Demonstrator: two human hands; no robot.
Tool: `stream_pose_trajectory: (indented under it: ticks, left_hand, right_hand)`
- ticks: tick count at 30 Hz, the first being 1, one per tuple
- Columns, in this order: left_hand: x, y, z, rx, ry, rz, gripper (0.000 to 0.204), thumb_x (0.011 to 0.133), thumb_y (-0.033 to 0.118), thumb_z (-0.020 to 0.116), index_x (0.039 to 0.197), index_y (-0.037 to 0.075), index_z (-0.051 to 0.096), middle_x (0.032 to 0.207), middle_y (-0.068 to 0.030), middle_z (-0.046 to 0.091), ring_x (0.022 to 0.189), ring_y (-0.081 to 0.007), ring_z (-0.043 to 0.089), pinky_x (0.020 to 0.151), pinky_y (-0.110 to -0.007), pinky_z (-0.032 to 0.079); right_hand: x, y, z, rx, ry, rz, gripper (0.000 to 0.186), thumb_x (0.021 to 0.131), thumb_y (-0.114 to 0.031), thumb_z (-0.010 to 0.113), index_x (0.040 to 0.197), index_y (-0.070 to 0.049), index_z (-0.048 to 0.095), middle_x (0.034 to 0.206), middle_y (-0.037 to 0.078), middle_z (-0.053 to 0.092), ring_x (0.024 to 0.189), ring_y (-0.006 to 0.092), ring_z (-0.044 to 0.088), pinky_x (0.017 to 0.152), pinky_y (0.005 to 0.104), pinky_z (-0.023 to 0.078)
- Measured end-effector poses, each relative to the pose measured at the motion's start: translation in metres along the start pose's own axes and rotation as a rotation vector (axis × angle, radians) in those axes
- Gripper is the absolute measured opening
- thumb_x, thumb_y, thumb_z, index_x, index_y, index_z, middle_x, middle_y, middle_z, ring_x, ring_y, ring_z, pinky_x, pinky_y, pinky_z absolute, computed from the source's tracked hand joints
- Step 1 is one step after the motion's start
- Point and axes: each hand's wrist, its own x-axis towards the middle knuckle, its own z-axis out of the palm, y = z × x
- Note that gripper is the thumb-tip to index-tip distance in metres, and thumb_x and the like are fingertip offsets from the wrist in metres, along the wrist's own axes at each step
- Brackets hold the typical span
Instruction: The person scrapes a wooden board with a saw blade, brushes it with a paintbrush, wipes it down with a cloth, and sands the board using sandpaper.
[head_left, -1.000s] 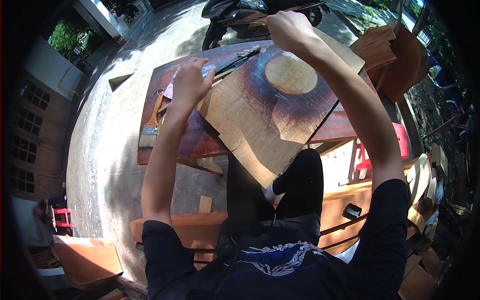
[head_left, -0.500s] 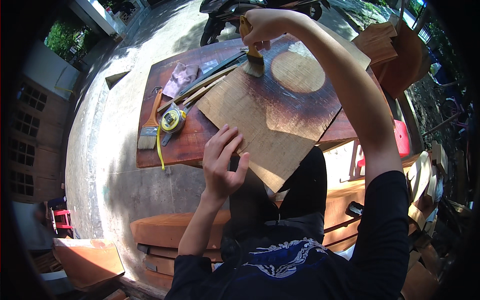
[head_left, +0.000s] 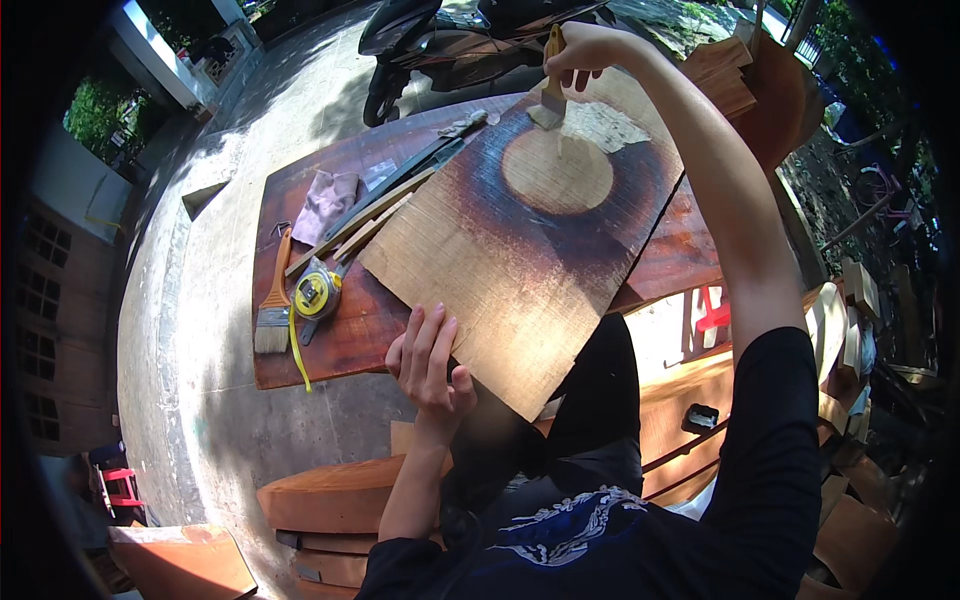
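A wooden board (head_left: 480, 290) lies slantwise on the table, its near corner reaching past the edge over my lap. Dark scorch-like shading rings a pale round patch (head_left: 557, 172) on its far half, with a whitish patch beyond. My right hand (head_left: 590, 52) grips the handle of a paintbrush (head_left: 550, 95), whose bristles touch the board beside the round patch. At the board's near left edge my left hand (head_left: 430, 360) rests with its fingers stretched out, holding nothing.
Left on the reddish table (head_left: 375, 335) are a second paintbrush (head_left: 275, 300), a yellow tape measure (head_left: 318, 292), a pink cloth (head_left: 325, 205) and thin wooden strips (head_left: 360, 230). A motorcycle (head_left: 440, 55) stands beyond. Wooden pieces (head_left: 340, 495) lie stacked below.
My right hand has moved the paintbrush rightward and away, from the board's left edge to beside the round patch. The whole view has shifted slightly; my left hand stays by the board's edge.
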Motion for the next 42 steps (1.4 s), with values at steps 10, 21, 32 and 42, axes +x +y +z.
stream_pose_trajectory:
  ticks: [10,21,32,42]
  left_hand:
    - [0.004,0.005,0.014,-0.006,0.09,0.019,0.057,0.118,0.041,0.033,0.129,0.003,0.074,0.137,-0.0159,0.077,0.136,-0.0357,0.068,0.109,-0.043,0.041]
    - [0.0,0.001,0.017,0.024,0.104,0.013,0.055,0.117,0.039,0.033,0.129,0.005,0.074,0.137,-0.0147,0.077,0.135,-0.0346,0.069,0.11,-0.042,0.04]
    - [0.001,0.003,0.018,0.021,0.119,0.002,0.056,0.117,0.039,0.032,0.127,0.004,0.074,0.136,-0.0151,0.077,0.135,-0.0344,0.069,0.11,-0.042,0.039]
    - [0.003,0.003,0.019,0.02,0.124,0.025,0.056,0.118,0.038,0.032,0.129,0.003,0.074,0.137,-0.0157,0.077,0.135,-0.0355,0.069,0.11,-0.042,0.04]
  right_hand:
    - [0.007,0.038,-0.018,-0.438,0.39,0.196,0.03,0.097,-0.035,0.076,0.108,-0.008,0.081,0.102,0.012,0.084,0.086,0.0256,0.083,0.077,0.0414,0.065]
    - [-0.012,0.019,-0.011,-0.306,0.136,0.018,0.029,0.095,-0.028,0.071,0.115,-0.009,0.077,0.098,0.006,0.082,0.079,0.0167,0.082,0.071,0.0312,0.06]
    - [-0.093,0.046,-0.05,0.13,-0.325,0.04,0.021,0.098,-0.026,0.066,0.11,-0.01,0.074,0.093,0.005,0.082,0.081,0.0178,0.082,0.069,0.0334,0.058]
    - [-0.138,0.021,-0.041,0.16,-0.32,-0.01,0.02,0.099,-0.025,0.073,0.105,-0.006,0.073,0.088,0.004,0.082,0.076,0.0142,0.08,0.071,0.0297,0.06]
